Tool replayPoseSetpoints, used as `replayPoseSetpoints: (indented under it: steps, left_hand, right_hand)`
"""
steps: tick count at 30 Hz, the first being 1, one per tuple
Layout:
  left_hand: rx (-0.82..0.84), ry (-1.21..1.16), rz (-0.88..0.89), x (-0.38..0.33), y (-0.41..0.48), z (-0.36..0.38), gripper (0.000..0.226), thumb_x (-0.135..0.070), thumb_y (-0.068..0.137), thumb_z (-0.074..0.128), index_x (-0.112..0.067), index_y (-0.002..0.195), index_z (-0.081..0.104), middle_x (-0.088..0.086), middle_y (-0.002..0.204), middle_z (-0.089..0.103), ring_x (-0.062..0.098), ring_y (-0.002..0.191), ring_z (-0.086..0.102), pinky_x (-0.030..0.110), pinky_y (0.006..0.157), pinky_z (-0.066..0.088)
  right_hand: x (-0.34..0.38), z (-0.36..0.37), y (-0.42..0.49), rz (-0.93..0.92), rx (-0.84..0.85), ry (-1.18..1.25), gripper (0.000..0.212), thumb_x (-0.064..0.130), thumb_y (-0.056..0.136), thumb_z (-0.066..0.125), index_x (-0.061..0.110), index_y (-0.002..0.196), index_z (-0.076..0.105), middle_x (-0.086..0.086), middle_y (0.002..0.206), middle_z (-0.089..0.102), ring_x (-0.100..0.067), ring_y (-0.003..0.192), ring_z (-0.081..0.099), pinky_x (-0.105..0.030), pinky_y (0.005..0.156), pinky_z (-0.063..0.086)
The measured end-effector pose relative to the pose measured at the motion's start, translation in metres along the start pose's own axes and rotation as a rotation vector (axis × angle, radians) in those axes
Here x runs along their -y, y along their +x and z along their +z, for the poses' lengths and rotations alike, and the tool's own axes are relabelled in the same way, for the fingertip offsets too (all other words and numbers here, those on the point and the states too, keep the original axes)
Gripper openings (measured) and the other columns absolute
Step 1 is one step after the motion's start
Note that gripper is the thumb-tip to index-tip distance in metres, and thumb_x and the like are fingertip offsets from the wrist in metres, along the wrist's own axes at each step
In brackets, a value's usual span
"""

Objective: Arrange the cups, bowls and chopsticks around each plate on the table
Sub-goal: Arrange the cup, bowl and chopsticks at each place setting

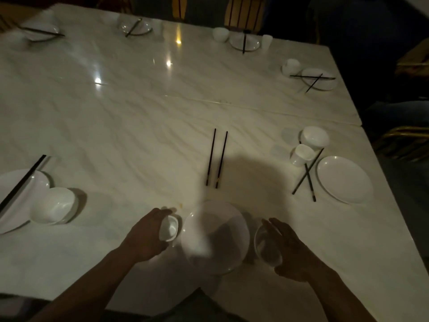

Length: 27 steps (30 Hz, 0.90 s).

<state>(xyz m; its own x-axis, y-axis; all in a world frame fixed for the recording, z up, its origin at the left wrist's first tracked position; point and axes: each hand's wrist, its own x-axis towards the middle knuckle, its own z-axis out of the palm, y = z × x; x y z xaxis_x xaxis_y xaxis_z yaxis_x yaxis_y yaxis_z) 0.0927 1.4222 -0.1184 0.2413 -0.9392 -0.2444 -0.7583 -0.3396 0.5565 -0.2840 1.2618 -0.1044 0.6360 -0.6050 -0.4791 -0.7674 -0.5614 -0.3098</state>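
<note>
On the white table (116, 117), the left hand (144, 238) has its fingers curled around a small cup (170, 228), just beside the left edge of the near plate (214, 238). The right hand (292, 249) grips a bowl (265, 248) between fingers and thumb, just beside the right edge of that plate. A pair of chopsticks (222, 159) lies on the table beyond the plate, apart from it.
</note>
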Motion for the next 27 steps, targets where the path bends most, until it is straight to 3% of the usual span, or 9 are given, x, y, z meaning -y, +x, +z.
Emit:
replayPoseSetpoints:
  steps: [2,4,7,11,15,19,27]
  left_hand:
    - [-0.032,-0.033,-0.004,-0.001,-0.005,0.001,0.093,-0.028,0.055,0.087,-0.027,0.137,0.043,-0.014,0.123,0.047,0.011,0.112,0.054,0.021,0.091,0.041]
    - [-0.065,-0.05,-0.021,-0.005,-0.01,0.003,0.093,-0.027,0.055,0.089,-0.023,0.137,0.044,-0.015,0.121,0.044,0.007,0.108,0.051,0.018,0.089,0.036]
    - [-0.096,-0.051,-0.043,-0.007,-0.012,0.006,0.087,-0.024,0.057,0.089,-0.018,0.134,0.049,-0.004,0.122,0.055,0.017,0.108,0.058,0.02,0.088,0.038]
    - [-0.117,-0.049,-0.066,-0.01,-0.01,0.006,0.084,-0.019,0.057,0.089,-0.016,0.132,0.053,0.004,0.123,0.06,0.025,0.11,0.06,0.023,0.087,0.038]
    - [-0.118,-0.049,-0.074,-0.01,-0.01,0.005,0.083,-0.021,0.055,0.089,-0.019,0.131,0.054,0.003,0.122,0.062,0.024,0.109,0.061,0.022,0.088,0.039]
    - [-0.113,-0.051,-0.072,-0.011,-0.013,0.005,0.082,-0.021,0.056,0.087,-0.019,0.131,0.054,0.003,0.123,0.062,0.024,0.109,0.061,0.023,0.087,0.04]
    - [-0.085,-0.028,-0.08,-0.014,-0.016,0.004,0.084,-0.023,0.057,0.087,-0.019,0.133,0.052,0.003,0.123,0.06,0.023,0.109,0.06,0.023,0.089,0.04]
  right_hand:
    - [-0.001,-0.002,-0.002,0.025,-0.015,0.015,0.139,0.049,0.062,0.084,0.046,0.141,-0.031,0.007,0.162,-0.017,-0.023,0.152,-0.008,-0.04,0.121,0.024]
    - [-0.002,-0.003,-0.003,0.096,-0.061,0.052,0.143,0.064,0.059,0.081,0.029,0.152,-0.022,0.002,0.163,-0.015,-0.025,0.151,-0.006,-0.04,0.122,0.02]
    - [-0.002,-0.001,-0.002,0.13,-0.095,0.117,0.139,0.07,0.055,0.077,0.018,0.157,-0.002,-0.002,0.162,0.001,-0.026,0.15,0.008,-0.037,0.118,0.026]
    - [-0.007,0.008,0.001,0.074,-0.105,0.113,0.134,0.077,0.045,0.059,0.017,0.156,0.013,-0.001,0.158,0.014,-0.024,0.146,0.017,-0.034,0.116,0.03]
    - [-0.01,0.014,0.001,0.045,-0.14,0.115,0.128,0.072,0.048,0.066,0.018,0.154,0.019,0.0,0.154,0.019,-0.023,0.142,0.025,-0.034,0.112,0.037]
    - [-0.011,0.017,-0.002,0.057,-0.13,0.135,0.13,0.071,0.048,0.064,0.019,0.156,0.013,0.001,0.159,0.013,-0.023,0.147,0.018,-0.035,0.115,0.032]
    - [-0.019,0.026,0.002,0.076,-0.129,0.104,0.126,0.069,0.049,0.072,0.024,0.154,0.019,0.005,0.156,0.019,-0.017,0.146,0.022,-0.033,0.113,0.035]
